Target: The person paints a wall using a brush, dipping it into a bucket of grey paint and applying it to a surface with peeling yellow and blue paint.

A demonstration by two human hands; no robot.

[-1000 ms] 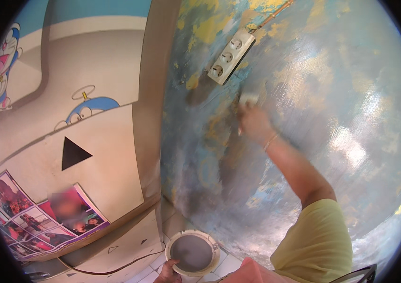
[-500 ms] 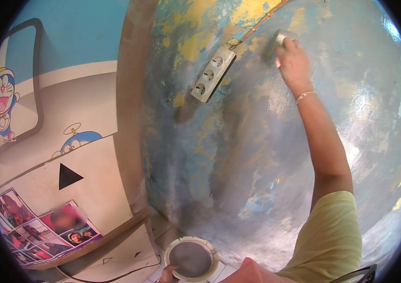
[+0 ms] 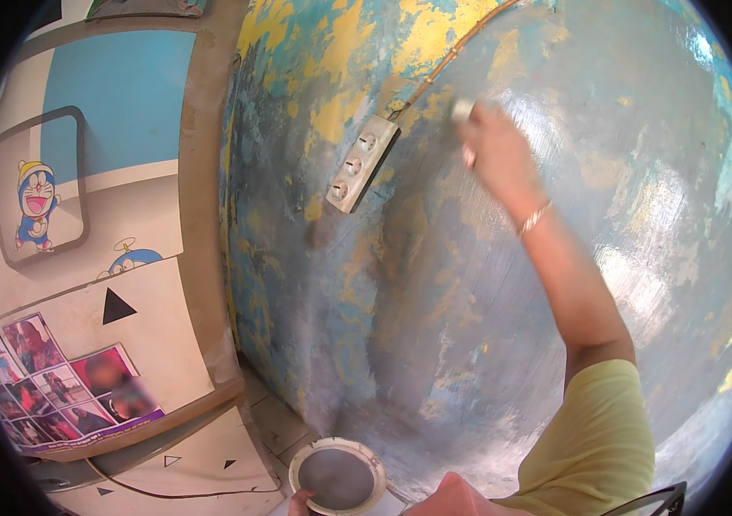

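Note:
My right hand (image 3: pixel 499 155), a bracelet at its wrist, is closed around a small pale sponge-like pad (image 3: pixel 462 112). It is raised against the patchy blue, yellow and grey wall (image 3: pixel 461 284), right of a white power strip (image 3: pixel 359 168); motion blurs the fingers and the pad. At the lower edge, my left hand (image 3: pixel 299 502) grips the rim of a round whitish bucket (image 3: pixel 377 471), which holds murky grey liquid. Only a small part of that hand shows.
A brown cable (image 3: pixel 456 53) climbs the wall from the power strip. To the left stand a brown post (image 3: pixel 202 206), a panel with cartoon figures (image 3: pixel 36 202) and a photo poster (image 3: pixel 56 387). A thin dark cord (image 3: pixel 168 494) runs low beside the tiled floor (image 3: pixel 276 417).
My right hand with the pad has moved left and down across the wall, nearer the power strip. The view has shifted, showing more of the left side. My left hand stays at the bucket.

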